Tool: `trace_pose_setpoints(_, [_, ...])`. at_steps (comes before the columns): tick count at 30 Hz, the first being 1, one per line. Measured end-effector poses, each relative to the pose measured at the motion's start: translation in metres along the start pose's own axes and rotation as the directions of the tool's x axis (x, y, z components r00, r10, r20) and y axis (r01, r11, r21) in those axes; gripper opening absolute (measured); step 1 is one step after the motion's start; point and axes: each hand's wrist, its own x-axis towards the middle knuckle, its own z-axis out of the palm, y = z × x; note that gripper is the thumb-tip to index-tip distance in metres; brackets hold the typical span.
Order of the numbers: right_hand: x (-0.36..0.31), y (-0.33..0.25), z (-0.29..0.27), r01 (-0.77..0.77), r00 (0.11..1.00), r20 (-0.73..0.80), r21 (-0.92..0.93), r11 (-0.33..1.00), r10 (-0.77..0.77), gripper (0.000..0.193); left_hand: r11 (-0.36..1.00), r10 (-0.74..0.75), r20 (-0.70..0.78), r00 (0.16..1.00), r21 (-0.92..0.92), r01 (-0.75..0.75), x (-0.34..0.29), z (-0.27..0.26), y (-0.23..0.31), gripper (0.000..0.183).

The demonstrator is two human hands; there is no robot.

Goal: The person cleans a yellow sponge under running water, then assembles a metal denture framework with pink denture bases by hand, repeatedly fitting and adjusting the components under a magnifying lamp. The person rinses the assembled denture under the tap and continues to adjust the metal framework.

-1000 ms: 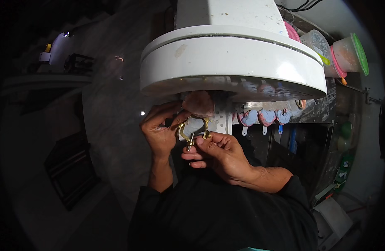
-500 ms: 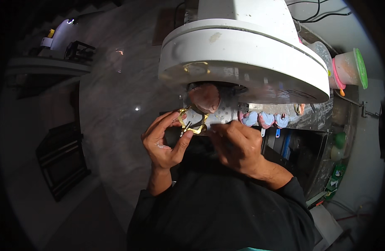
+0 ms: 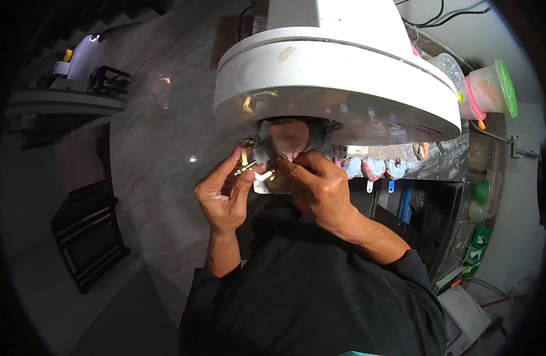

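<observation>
Head view: The left hand [image 3: 219,202] clamps its fingers on a brass-coloured frame [image 3: 245,156] beside a pinkish cast [image 3: 289,136] below a white housing [image 3: 332,66]; the right hand's [image 3: 325,188] fingers meet the cast, their grip unclear.

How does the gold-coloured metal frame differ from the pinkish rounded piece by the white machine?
The gold metal frame is shiny; the pinkish piece looks dull. The frame is thin, angled and open, whereas the piece looks solid and rounded, with a bumpy edge. The frame sits in the left hand's grip, while the piece has the right hand at its near edge. Both are at a hand.
</observation>
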Motion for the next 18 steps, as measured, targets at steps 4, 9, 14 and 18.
trace_pose_setpoints(4, [0.001, 0.002, 0.003, 0.018, 1.000, -0.011, -0.005, 1.000, -0.018, 0.040, 0.998, -0.005, -0.012, 1.000, 0.055, 0.005, -0.001, -0.001, -0.001, 0.037])
trace_pose_setpoints(9, [0.003, -0.003, 0.000, -0.005, 0.999, -0.033, -0.005, 1.000, 0.004, 0.044, 0.999, -0.048, -0.042, 0.998, -0.023, 0.047, -0.002, 0.003, 0.003, 0.038])
trace_pose_setpoints(14, [0.005, 0.001, 0.004, 0.010, 0.994, -0.107, 0.007, 1.000, -0.009, 0.044, 0.998, -0.044, -0.060, 0.997, -0.047, 0.041, -0.001, 0.009, 0.001, 0.041])
trace_pose_setpoints(18, [0.006, 0.001, 0.002, 0.023, 0.994, -0.104, 0.001, 1.000, -0.022, 0.045, 0.994, -0.070, -0.054, 0.996, -0.083, 0.065, -0.001, 0.012, 0.001, 0.042])
